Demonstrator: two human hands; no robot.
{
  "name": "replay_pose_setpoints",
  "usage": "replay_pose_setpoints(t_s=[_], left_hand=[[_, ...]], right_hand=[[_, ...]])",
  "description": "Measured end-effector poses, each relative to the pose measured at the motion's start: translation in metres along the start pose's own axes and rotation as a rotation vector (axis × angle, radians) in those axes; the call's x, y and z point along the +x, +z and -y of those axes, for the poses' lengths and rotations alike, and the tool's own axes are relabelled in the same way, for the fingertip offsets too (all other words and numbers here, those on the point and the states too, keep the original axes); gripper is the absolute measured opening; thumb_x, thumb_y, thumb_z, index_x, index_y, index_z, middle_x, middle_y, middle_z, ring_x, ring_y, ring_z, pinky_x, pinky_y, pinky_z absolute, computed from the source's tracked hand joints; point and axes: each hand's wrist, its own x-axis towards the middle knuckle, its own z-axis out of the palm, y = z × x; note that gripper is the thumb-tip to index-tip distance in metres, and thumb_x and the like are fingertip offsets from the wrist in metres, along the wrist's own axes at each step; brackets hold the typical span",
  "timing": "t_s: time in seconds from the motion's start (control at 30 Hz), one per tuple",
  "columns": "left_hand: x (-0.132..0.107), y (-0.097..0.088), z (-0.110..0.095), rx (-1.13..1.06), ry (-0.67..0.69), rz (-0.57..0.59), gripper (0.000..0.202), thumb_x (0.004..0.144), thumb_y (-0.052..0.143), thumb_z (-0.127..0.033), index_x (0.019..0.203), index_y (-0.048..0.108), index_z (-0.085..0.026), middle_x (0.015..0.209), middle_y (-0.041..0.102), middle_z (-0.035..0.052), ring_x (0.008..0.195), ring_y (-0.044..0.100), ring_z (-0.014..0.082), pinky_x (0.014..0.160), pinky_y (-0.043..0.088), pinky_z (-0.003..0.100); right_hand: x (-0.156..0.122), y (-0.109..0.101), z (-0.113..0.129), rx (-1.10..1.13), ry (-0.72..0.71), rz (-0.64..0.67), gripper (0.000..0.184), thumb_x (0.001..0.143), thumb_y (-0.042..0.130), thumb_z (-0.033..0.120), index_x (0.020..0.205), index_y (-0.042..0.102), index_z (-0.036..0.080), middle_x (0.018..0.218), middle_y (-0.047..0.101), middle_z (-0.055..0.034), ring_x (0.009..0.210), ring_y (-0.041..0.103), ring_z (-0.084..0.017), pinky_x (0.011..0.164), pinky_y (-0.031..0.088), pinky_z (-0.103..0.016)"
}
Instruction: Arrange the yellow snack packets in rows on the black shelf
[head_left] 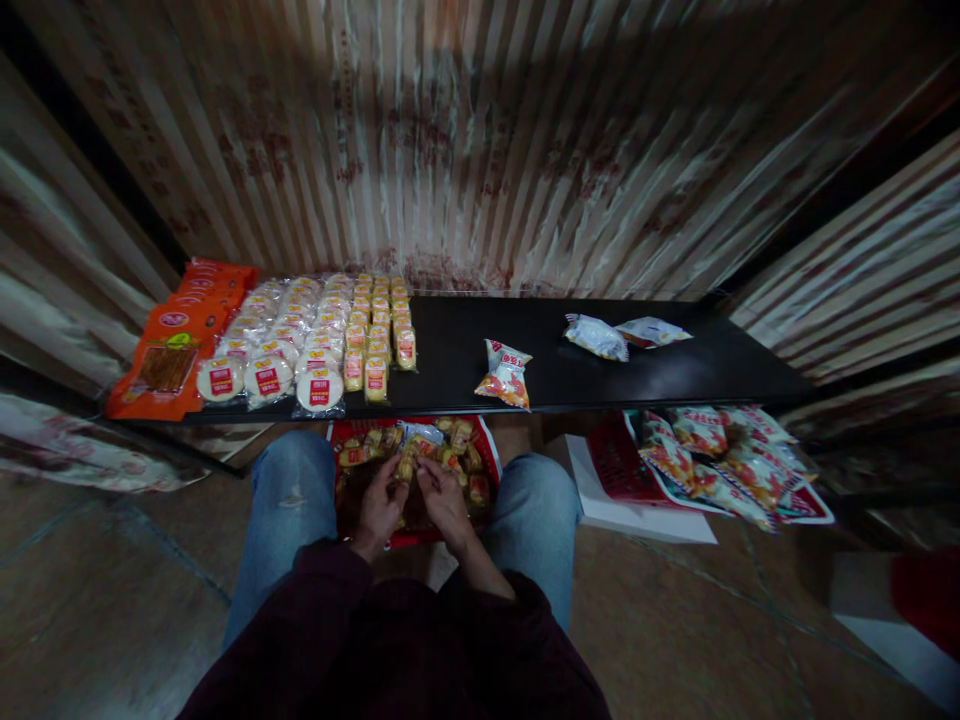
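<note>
Between my knees sits a red basket (491,455) holding several small yellow wrapped snack cakes (456,432). Over it, my left hand (383,500) and my right hand (444,497) pinch one wrapped snack cake (406,464) from either side. The fingers of both hands are closed at its edges. On the black shelf (450,350) just ahead, similar yellow cakes (376,375) stand in rows beside round white wrapped cakes (319,388). A pale blue packet (421,433) also lies in the basket.
Orange snack packets (169,345) line the shelf's left end. A white-and-orange snack bag (505,374) and two pale bags (598,336) lie farther right. Beside my right knee, a second basket (814,508) of snack bags rests on a white box (645,515). Striped sheeting (465,150) hangs behind the shelf.
</note>
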Motion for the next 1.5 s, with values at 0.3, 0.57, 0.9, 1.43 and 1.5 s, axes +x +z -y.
replay_pose_setpoints(t_s=[0.3, 0.57, 0.9, 1.43, 1.5], left_hand=[[-0.017, 0.001, -0.014, 0.223, 0.299, 0.038, 0.052, 0.08, 0.045, -0.021, 0.132, 0.041, -0.019, 0.134, 0.047, 0.0112, 0.125, 0.044, 0.021, 0.1, 0.041, 0.039], [-0.017, 0.002, -0.016, 0.342, 0.355, 0.019, 0.044, 0.079, 0.043, -0.017, 0.123, 0.051, -0.017, 0.13, 0.051, 0.0111, 0.123, 0.046, 0.0205, 0.105, 0.038, 0.04], [-0.011, -0.003, -0.017, 0.373, 0.367, -0.02, 0.042, 0.079, 0.041, -0.013, 0.119, 0.054, -0.019, 0.124, 0.058, 0.0082, 0.117, 0.051, 0.019, 0.103, 0.04, 0.04], [-0.003, -0.009, -0.009, 0.348, 0.28, -0.058, 0.049, 0.071, 0.045, -0.008, 0.118, 0.056, -0.02, 0.128, 0.053, 0.0076, 0.122, 0.047, 0.0209, 0.105, 0.039, 0.039], [-0.003, -0.009, -0.008, 0.306, 0.261, -0.068, 0.048, 0.072, 0.044, -0.008, 0.117, 0.056, -0.02, 0.124, 0.054, 0.0079, 0.117, 0.051, 0.02, 0.1, 0.043, 0.037]], right_hand=[[-0.005, 0.0, 0.016, 0.214, 0.14, 0.014, 0.045, 0.073, 0.061, 0.05, 0.106, 0.066, 0.02, 0.115, 0.065, -0.0096, 0.109, 0.059, -0.025, 0.097, 0.042, -0.039], [-0.007, -0.003, 0.026, 0.246, 0.172, 0.036, 0.052, 0.071, 0.064, 0.052, 0.111, 0.064, 0.018, 0.114, 0.065, -0.0082, 0.109, 0.057, -0.026, 0.095, 0.041, -0.039], [-0.006, 0.001, 0.017, 0.32, 0.222, -0.124, 0.038, 0.07, 0.064, 0.048, 0.101, 0.064, 0.025, 0.097, 0.066, -0.0032, 0.087, 0.061, -0.02, 0.076, 0.048, -0.031], [-0.004, -0.001, 0.019, 0.383, 0.298, 0.036, 0.034, 0.071, 0.062, 0.05, 0.09, 0.064, 0.022, 0.075, 0.063, 0.0002, 0.058, 0.053, -0.011, 0.053, 0.039, -0.022], [-0.002, 0.0, 0.016, 0.425, 0.268, 0.016, 0.039, 0.072, 0.06, 0.052, 0.097, 0.062, 0.022, 0.077, 0.064, -0.0014, 0.062, 0.058, -0.014, 0.054, 0.042, -0.024]])
